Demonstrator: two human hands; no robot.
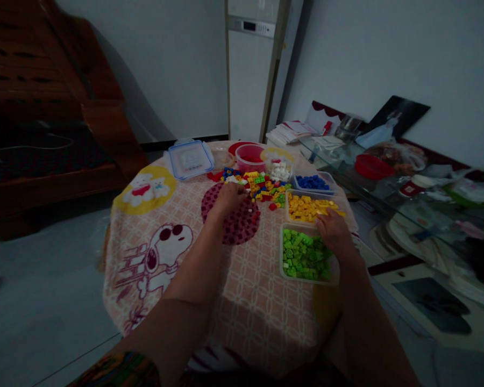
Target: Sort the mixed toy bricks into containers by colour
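Observation:
My left hand (230, 198) is at the near left edge of a loose pile of mixed bricks (262, 185), its fingers bent and pressed together; what they hold, if anything, is hidden. My right hand (331, 230) rests at the near right of the box of yellow bricks (306, 208), fingers curled at its rim; I cannot make out what is in them. Nearest me on the right is a box of green bricks (306, 257), partly under my right wrist. Behind the yellow box stands a box of blue bricks (312, 183). White bricks (280, 171) lie beside it.
A pink round tub (250, 156) with red pieces stands at the back of the cloth-covered table (258, 295). A blue-rimmed clear lid (191, 159) lies at the back left. To the right, a cluttered glass table (347, 180) bears a red bowl (373, 167).

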